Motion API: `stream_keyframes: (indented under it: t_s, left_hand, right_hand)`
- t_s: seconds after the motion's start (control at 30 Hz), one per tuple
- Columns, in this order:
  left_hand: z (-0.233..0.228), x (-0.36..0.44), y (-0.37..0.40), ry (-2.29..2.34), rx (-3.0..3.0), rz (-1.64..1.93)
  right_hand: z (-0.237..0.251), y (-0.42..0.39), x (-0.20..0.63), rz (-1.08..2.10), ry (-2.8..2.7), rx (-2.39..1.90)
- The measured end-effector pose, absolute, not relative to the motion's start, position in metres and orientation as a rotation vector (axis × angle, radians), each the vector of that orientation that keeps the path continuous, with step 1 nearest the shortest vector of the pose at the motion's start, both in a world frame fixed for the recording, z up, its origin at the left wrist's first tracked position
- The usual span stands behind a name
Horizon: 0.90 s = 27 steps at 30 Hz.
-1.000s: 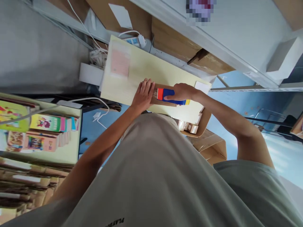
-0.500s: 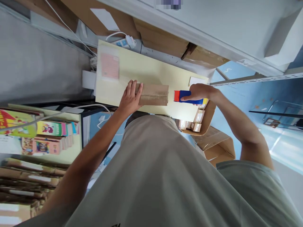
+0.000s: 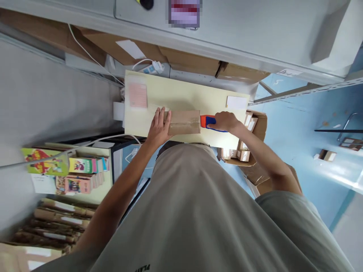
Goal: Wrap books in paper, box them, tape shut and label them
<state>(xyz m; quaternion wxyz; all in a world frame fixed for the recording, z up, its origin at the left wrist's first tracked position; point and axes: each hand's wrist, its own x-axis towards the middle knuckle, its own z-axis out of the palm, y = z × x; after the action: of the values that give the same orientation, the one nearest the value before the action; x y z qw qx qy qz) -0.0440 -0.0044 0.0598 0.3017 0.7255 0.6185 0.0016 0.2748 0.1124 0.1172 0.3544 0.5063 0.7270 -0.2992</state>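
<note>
— Right hand (image 3: 226, 121), what's logged?
— Curled tight; a blocky blue-and-orange-red handheld tool (image 3: 208, 121) is gripped, its orange-red end pointed left.
— Contact with anything?
— It's held right at the right edge of an oblong brown cardboard box (image 3: 185, 121). Touching or just short of it can't be told.
— Left hand (image 3: 159, 128)?
— Laid over the left end of the box, fingers extended and slightly parted. The thumb is hidden, so whether the box is clamped or only pressed can't be told.
— Box position?
— Set between both hands on a pale yellow rectangular tabletop (image 3: 210, 100), near the edge by the body. A glossy strip, apparently clear tape, is seen along it.
— Rest of the tabletop?
— A pink printed paper sheet (image 3: 137, 95) is placed at the left end, a flat white paper sheet (image 3: 236, 102) at the far right corner.
— Further out?
— Small brown taped boxes (image 3: 243, 155) are packed in an open-topped brown cardboard carton (image 3: 261, 126) by the right end. Past the far edge, a white power strip with blue sockets (image 3: 149, 69) is seen; at left, brightly coloured books (image 3: 81, 184) are stacked.
</note>
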Motion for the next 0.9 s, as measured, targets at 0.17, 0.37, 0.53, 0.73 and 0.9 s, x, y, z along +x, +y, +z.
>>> stream_keyframes:
  t_s: [0.17,0.37,0.53,0.73,0.9]
  left_hand:
    - [0.06,-0.047,-0.005,1.642,1.981,-0.049]
    - [0.073,-0.021,0.0,1.618,2.104,-0.035]
    - [0.123,0.047,0.045,1.339,2.371,0.353]
    - [0.182,0.111,0.121,1.206,2.473,0.686]
    - [0.189,0.124,0.176,1.251,2.413,0.838]
  right_hand:
    - [0.096,0.077,0.26,-0.766,1.872,1.477]
    - [0.121,0.061,0.268,-0.798,1.778,1.773]
    - [0.196,0.085,0.288,-0.575,1.947,2.103]
    - [0.27,0.154,0.287,-0.175,2.291,2.265]
    - [0.26,0.229,0.281,0.009,2.521,2.22]
